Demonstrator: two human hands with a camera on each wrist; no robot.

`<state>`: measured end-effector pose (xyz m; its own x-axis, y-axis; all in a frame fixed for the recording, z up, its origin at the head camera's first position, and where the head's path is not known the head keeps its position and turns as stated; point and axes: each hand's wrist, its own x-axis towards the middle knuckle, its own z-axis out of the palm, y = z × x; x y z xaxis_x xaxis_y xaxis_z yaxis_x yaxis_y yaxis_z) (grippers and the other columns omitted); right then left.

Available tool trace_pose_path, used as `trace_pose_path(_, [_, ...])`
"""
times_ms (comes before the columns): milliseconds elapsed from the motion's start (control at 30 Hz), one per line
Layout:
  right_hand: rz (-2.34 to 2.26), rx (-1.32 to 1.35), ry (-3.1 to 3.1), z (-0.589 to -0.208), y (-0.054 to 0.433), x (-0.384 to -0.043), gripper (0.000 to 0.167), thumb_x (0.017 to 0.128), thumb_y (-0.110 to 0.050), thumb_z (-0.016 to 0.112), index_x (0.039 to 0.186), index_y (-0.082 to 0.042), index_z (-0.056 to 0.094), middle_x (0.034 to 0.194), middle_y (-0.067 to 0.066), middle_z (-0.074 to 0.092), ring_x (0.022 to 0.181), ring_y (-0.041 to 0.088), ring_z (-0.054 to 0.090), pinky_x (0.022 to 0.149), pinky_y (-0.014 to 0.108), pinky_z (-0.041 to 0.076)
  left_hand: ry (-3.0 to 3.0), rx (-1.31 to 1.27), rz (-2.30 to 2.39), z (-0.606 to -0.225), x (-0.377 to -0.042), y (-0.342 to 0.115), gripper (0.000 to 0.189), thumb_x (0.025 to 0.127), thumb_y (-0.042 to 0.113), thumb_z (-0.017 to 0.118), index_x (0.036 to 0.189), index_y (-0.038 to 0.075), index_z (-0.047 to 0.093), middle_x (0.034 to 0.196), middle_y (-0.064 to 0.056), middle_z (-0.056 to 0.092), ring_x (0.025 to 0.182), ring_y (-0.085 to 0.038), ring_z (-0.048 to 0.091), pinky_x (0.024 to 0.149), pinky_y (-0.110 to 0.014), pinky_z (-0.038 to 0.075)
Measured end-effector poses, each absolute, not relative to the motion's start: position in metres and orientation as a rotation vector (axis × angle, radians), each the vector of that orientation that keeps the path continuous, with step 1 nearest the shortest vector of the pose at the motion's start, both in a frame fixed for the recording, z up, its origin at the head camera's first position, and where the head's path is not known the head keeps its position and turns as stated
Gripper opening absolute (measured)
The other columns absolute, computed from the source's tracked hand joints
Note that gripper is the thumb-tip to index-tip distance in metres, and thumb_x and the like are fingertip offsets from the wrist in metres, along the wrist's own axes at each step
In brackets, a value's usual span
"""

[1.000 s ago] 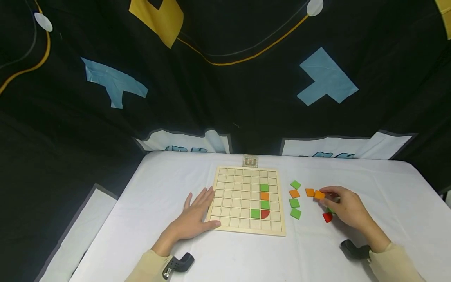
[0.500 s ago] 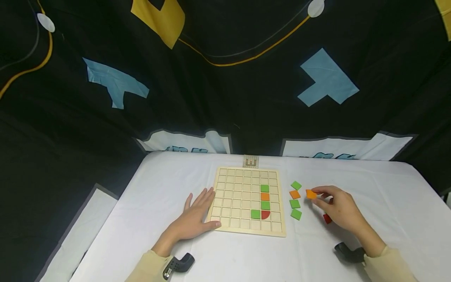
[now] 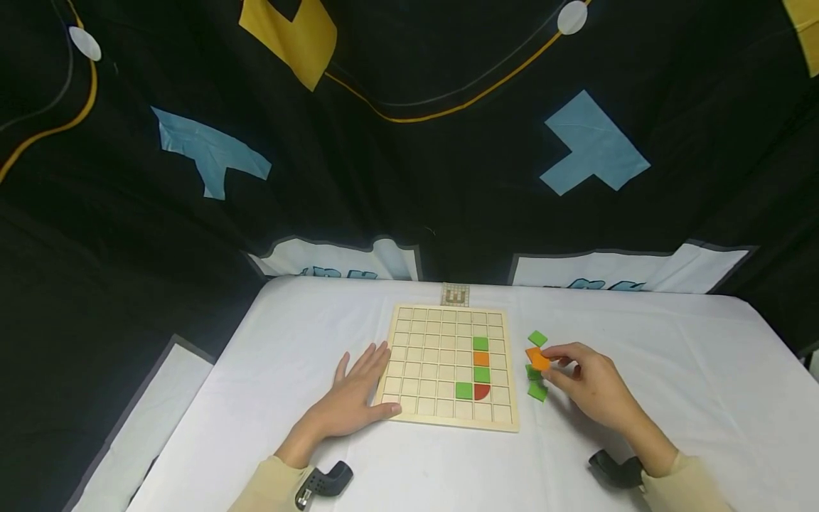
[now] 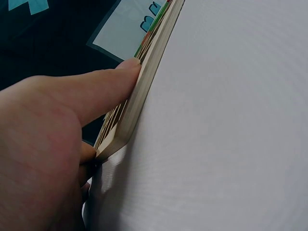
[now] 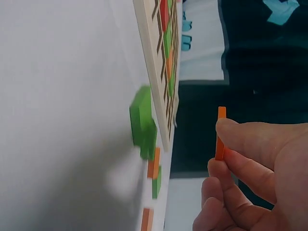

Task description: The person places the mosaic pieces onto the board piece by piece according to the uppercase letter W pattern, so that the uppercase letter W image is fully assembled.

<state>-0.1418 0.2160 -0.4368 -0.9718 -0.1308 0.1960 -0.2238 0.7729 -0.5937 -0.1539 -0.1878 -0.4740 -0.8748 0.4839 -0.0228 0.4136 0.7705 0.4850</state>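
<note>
Right hand (image 3: 590, 378), orange tile (image 3: 540, 363) in pinch

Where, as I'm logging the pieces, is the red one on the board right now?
In the head view, the red piece sits in the lower right part of the board, immediately right of one green tile and just below another green tile.

lower orange tile (image 3: 532, 351): partly hidden, head view | grid board (image 5: 156, 67): cut off, both wrist views
</note>
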Motion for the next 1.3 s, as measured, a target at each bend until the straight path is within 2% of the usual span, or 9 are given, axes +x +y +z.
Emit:
trace_pose_path(400, [1.026,0.367,-2.799,-0.438,0.194,-0.140,0.028,0.083,-0.009,0.082,0.110,-0.009,0.075,0.103,0.002,0.069,0.078,0.015,0.053,0.061,0.025,0.043,2.814,0.717,0.729,-0.473,-0.154,-0.186,0.099,0.092,0.057,0.063,0.159,0.001,0.018,0.168,-0.012,0.011,0.154,-0.032,0.005,0.117,-0.063,-0.009])
trace_pose_path(633, [1.059,0.411,-2.795,-0.441,0.184,-0.141,0.026,0.083,-0.009,0.081,0.108,-0.012,0.075,0.091,-0.003,0.065,0.073,0.014,0.051,0.061,0.025,0.044,2.810,0.719,0.750,-0.472,-0.153,-0.186,0.098,0.091,0.057,0.062,0.159,0.001,0.018,0.168,-0.012,0.012,0.154,-0.033,0.005,0.117,-0.063,-0.010])
trace_pose_path(967, [1.108,0.460,-2.797,-0.442,0.169,-0.141,0.026,0.083,-0.008,0.081,0.108,-0.012,0.075,0.096,-0.005,0.067,0.081,0.016,0.056,0.064,0.025,0.047,2.825,0.726,0.738,-0.473,-0.154,-0.186,0.098,0.091,0.057,0.062,0.159,0.001,0.019,0.167,-0.012,0.013,0.154,-0.033,0.006,0.117,-0.063,-0.009])
trace_pose_path(1300, [1.162,0.530,-2.793,-0.444,0.151,-0.140,0.025,0.085,-0.010,0.080,0.109,-0.013,0.076,0.097,-0.007,0.067,0.078,0.015,0.054,0.065,0.024,0.046,2.829,0.733,0.740,-0.472,-0.153,-0.186,0.099,0.091,0.056,0.064,0.159,0.000,0.019,0.167,-0.013,0.013,0.154,-0.034,0.007,0.117,-0.064,-0.008])
